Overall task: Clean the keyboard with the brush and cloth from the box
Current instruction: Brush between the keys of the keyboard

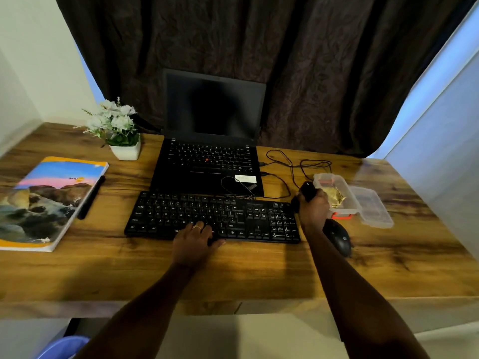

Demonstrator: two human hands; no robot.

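A black keyboard point(212, 218) lies flat on the wooden desk in front of the laptop. My left hand point(195, 240) rests on its front edge near the middle, fingers on the keys. My right hand point(312, 209) is closed around a black brush point(307, 190), held upright just past the keyboard's right end. Right beside that hand stands a clear plastic box point(346, 196) with a yellowish cloth point(334, 196) lying inside. Its clear lid point(373, 208) lies on the desk to the right of it.
An open black laptop point(210, 161) sits behind the keyboard, with thin cables point(290, 164) looping to its right. A black mouse point(338, 238) lies under my right wrist. On the left are a notebook point(49, 203), a pen point(90, 198) and a white flower pot point(125, 151).
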